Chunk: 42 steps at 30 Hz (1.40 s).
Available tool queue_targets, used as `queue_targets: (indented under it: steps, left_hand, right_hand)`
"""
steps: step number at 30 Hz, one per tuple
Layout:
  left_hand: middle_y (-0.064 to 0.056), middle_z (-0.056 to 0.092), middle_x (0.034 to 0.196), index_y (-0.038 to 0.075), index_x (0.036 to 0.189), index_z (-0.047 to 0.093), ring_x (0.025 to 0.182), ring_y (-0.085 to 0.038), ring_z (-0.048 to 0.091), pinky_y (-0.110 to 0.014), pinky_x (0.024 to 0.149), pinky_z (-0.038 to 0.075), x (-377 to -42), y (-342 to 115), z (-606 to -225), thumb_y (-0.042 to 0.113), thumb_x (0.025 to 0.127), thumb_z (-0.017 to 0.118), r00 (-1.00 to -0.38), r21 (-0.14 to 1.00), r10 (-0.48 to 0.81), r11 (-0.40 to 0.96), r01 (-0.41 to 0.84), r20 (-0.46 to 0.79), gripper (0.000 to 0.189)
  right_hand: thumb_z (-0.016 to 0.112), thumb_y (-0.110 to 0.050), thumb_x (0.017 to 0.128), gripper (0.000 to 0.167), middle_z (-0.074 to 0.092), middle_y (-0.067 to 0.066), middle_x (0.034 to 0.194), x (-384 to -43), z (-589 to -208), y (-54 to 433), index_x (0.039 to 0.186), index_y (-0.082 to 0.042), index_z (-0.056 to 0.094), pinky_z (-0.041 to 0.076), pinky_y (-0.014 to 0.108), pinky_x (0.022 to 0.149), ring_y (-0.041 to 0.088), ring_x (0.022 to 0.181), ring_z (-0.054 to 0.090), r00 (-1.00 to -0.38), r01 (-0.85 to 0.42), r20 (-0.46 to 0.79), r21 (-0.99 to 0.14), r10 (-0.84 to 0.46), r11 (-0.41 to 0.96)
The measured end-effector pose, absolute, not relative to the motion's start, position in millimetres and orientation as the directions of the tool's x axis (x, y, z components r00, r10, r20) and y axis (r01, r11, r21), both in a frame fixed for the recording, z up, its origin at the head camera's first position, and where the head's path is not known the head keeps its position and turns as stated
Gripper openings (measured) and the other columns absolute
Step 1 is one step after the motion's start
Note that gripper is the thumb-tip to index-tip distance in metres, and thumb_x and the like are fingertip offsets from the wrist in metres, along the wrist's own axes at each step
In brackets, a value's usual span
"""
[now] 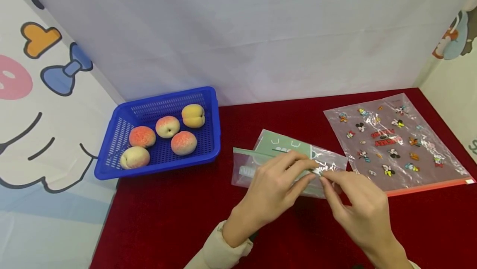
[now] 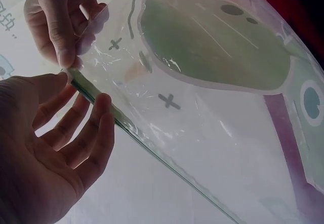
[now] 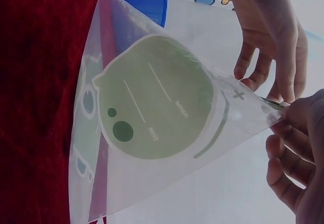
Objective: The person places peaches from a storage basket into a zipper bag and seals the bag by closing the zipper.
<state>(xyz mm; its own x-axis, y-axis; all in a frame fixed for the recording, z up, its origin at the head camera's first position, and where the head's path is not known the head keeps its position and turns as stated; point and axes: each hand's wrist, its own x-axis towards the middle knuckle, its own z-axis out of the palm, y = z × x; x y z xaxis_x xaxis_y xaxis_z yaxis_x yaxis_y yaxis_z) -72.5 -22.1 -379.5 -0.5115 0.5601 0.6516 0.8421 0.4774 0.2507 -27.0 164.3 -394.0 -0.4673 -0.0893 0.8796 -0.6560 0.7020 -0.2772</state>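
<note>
Both left hand (image 1: 277,182) and right hand (image 1: 361,202) pinch a clear, green-printed plastic bag (image 1: 287,144) right of the head view's centre, likely light, limp and slippery, best gripped by its stiffer zip strip (image 1: 246,151).

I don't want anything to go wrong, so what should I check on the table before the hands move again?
1. Left grip on the small bag's edge: ok.
2. Right grip pinching that bag's corner: ok.
3. Green strip open: cannot tell, the grips hide part of it.
4. All five peaches in the blue basket: ok.
5. Big bag lying flat on the red cloth: ok.
</note>
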Motion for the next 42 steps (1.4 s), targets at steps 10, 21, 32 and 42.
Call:
queue_targets:
  steps: [10,21,32,42]
  left_hand:
    - [0.004,0.071,0.111,0.016,0.110,0.075,0.098,-0.008,0.068,-0.018,0.089,0.054,-74,-22,-382,0.025,0.103,0.067,-0.487,0.188,0.582,0.498,0.847,0.651,0.014]
    - [0.007,0.070,0.106,0.020,0.099,0.074,0.104,-0.013,0.060,-0.025,0.082,0.046,-83,-21,-385,0.025,0.090,0.070,-0.382,0.018,0.598,0.523,0.852,0.705,0.011]
    - [0.007,0.070,0.105,0.020,0.097,0.073,0.105,-0.013,0.060,-0.028,0.088,0.045,-84,-21,-386,0.026,0.091,0.068,-0.364,0.001,0.606,0.514,0.858,0.707,0.010]
    - [0.006,0.069,0.104,0.021,0.096,0.074,0.106,-0.014,0.060,-0.031,0.092,0.046,-83,-23,-384,0.026,0.092,0.067,-0.348,-0.016,0.617,0.505,0.863,0.706,0.010]
  right_hand:
    - [0.059,-0.028,0.106,0.040,0.071,0.006,0.072,-27,-394,161,0.085,0.001,0.076,0.045,0.027,0.060,0.015,0.059,0.055,-0.458,-0.664,0.884,-0.270,-0.094,0.697]
    - [0.059,-0.028,0.107,0.039,0.072,0.005,0.074,-25,-397,161,0.086,0.001,0.076,0.044,0.024,0.058,0.014,0.059,0.055,-0.473,-0.669,0.874,-0.275,-0.111,0.690]
    - [0.059,-0.028,0.106,0.039,0.069,0.005,0.072,-25,-391,159,0.083,0.000,0.075,0.041,0.027,0.064,0.015,0.062,0.054,-0.460,-0.690,0.881,-0.275,-0.112,0.670]
    - [0.062,-0.029,0.105,0.041,0.069,0.006,0.072,-26,-386,156,0.077,-0.001,0.073,0.038,0.027,0.085,0.027,0.075,0.060,-0.434,-0.706,0.899,-0.294,-0.065,0.644]
